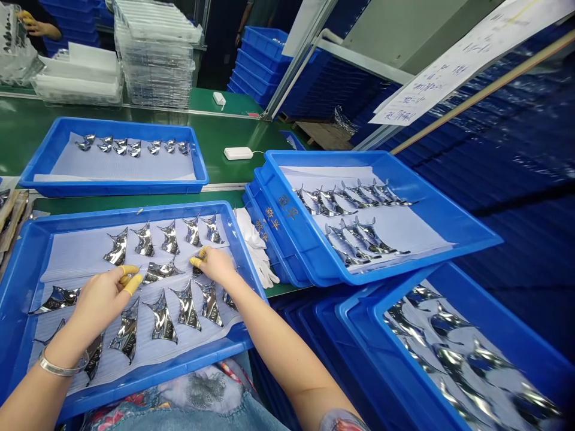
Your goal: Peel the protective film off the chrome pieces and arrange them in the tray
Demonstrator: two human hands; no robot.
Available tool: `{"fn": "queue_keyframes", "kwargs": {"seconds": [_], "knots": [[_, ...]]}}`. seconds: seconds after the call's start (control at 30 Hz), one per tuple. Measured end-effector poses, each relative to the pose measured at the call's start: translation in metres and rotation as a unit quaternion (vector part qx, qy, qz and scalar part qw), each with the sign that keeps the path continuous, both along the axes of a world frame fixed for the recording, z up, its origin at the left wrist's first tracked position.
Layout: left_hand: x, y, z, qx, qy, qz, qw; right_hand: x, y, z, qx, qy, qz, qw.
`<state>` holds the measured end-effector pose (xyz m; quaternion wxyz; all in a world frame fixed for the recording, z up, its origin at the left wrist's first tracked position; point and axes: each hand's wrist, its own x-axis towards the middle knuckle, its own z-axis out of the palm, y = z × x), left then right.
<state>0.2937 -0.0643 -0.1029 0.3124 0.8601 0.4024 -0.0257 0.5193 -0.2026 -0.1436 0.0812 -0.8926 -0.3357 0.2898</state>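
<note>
Rows of shiny, curved metal pieces with pointed corners lie on white paper in a blue tray (135, 211) in front of me. My left hand (101, 296), with yellow finger covers, is over the tray's left half. Its thumb and forefinger are pinched together beside a sideways-lying metal piece (162, 271); what is between them is hidden. My right hand (213, 263), also with yellow-covered fingertips, is closed on a dark shiny metal piece (196, 271), mostly hidden under the fingers. More metal pieces (162, 317) lie nearer to me.
Behind stands a blue tray (112, 187) with a row of smaller metal pieces. On the right are stacked blue trays (309, 239) and a lower tray (503, 311) of metal pieces. White gloves (258, 248) lie between. Clear plastic trays (157, 60) and a person's hand (33, 25) are farther back.
</note>
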Motion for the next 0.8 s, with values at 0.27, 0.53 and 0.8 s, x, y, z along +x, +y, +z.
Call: {"fn": "queue_keyframes", "kwargs": {"seconds": [0.27, 0.53, 0.8], "knots": [[-0.012, -0.014, 0.007, -0.036, -0.075, 0.002, 0.997, 0.015, 0.001, 0.015, 0.1, 0.095, -0.115, 0.984], [-0.009, -0.034, 0.016, -0.084, -0.182, -0.017, 0.98, 0.017, -0.033, 0.055, 0.329, 0.292, -0.186, 0.878], [-0.003, -0.059, 0.014, -0.081, -0.261, -0.054, 0.96, -0.058, -0.04, 0.075, 0.425, 0.437, -0.136, 0.781]]}}
